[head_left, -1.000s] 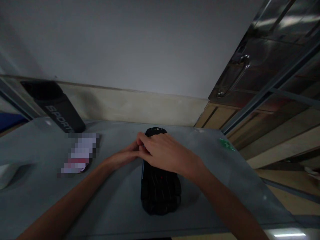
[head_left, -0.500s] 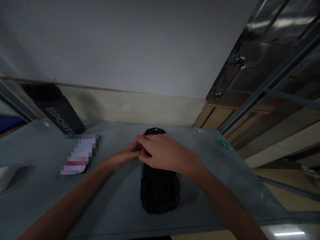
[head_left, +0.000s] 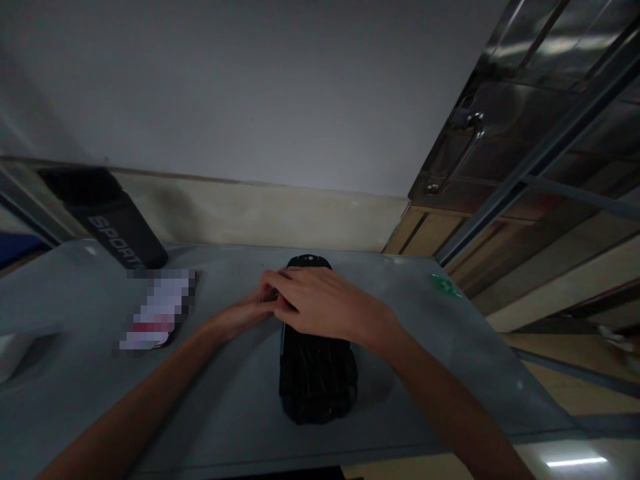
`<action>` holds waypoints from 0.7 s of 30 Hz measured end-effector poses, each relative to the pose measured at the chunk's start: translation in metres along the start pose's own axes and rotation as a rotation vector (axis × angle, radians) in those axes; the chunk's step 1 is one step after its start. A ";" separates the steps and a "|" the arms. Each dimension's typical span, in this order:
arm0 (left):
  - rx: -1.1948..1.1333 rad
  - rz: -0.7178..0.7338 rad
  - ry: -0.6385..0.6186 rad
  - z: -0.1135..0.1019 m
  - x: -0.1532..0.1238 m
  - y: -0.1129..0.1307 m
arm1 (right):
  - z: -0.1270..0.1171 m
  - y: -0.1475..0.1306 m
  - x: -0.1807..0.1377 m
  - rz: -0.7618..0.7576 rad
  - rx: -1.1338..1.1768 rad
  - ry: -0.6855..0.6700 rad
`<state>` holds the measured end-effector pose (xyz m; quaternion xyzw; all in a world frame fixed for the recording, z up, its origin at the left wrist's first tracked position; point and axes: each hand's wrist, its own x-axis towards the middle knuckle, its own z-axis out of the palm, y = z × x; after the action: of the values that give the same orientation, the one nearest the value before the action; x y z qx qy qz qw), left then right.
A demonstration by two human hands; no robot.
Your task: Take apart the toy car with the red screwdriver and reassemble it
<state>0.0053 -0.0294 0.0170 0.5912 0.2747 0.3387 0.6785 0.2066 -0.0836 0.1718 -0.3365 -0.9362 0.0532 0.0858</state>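
A black toy car [head_left: 319, 380] lies upside down on the grey table, its underside with wheels facing up. Over its upper half reaches my right hand [head_left: 320, 300], fingers bent and pinched together toward the left. My left hand [head_left: 255, 303] is at the car's left side, with its fingers closed and meeting those of the right. A small patch of red shows between the fingertips, but what they hold is too covered to name. The back of my right hand hides the middle of the car.
A dark bottle marked SPORT [head_left: 113, 223] stands at the back left, with a blurred-out flat item [head_left: 163, 307] in front of it. A white object [head_left: 13, 353] is at the left edge. Green crumpled plastic [head_left: 446, 285] lies near the right edge. A wall rises behind the table [head_left: 240, 413].
Both hands stay together over the car, with the left fingers shifted slightly left. The red bit and thin piece seen between the fingers are now mostly covered. The view has shifted a little.
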 end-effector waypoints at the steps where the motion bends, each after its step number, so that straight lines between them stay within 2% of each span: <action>1: 0.007 -0.007 0.002 0.001 0.000 0.001 | 0.001 0.001 0.000 -0.005 -0.003 -0.007; 8: -0.042 -0.086 0.048 -0.001 -0.004 -0.001 | 0.003 0.000 0.000 0.085 -0.106 0.023; 12: -0.062 -0.067 0.028 -0.001 -0.003 0.000 | 0.002 0.000 0.000 0.064 -0.050 0.004; 16: -0.025 -0.121 0.058 -0.003 -0.001 -0.003 | 0.003 0.000 0.001 0.080 -0.089 -0.007; 21: -0.005 -0.065 0.031 -0.004 -0.002 -0.004 | 0.000 -0.001 0.001 0.116 -0.064 0.025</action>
<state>0.0016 -0.0285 0.0128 0.5749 0.3032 0.3264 0.6863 0.2050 -0.0841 0.1719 -0.3935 -0.9153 0.0240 0.0832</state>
